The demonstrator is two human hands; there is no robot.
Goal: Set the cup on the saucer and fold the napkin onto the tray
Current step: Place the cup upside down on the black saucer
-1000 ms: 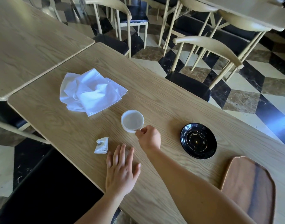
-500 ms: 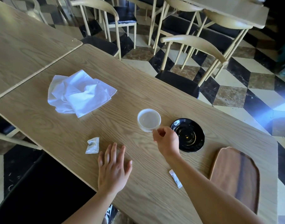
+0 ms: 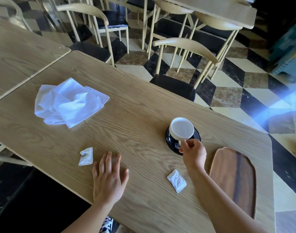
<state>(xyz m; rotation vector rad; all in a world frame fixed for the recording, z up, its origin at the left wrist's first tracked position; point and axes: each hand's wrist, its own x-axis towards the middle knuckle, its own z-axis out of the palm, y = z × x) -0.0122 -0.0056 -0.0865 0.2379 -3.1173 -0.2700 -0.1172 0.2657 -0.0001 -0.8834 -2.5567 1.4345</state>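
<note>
Head view: right hand (image 3: pixel 192 153) pinches cup (image 3: pixel 182 128) handle, cup over saucer (image 3: pixel 173 145); left hand (image 3: pixel 108 179) open, flat on table (image 3: pixel 135 106); napkin (image 3: pixel 68 102) far left, nearer the left hand.

The cup (image 3: pixel 182 128) is sitting over the saucer (image 3: pixel 172 145) mid-desk (image 3: pixel 135 118); the tray (image 3: pixel 234 179) is lying right of it, the napkin (image 3: pixel 68 102) far left, and two packets (image 3: pixel 86 156) (image 3: pixel 176 180) are lying near.
</note>
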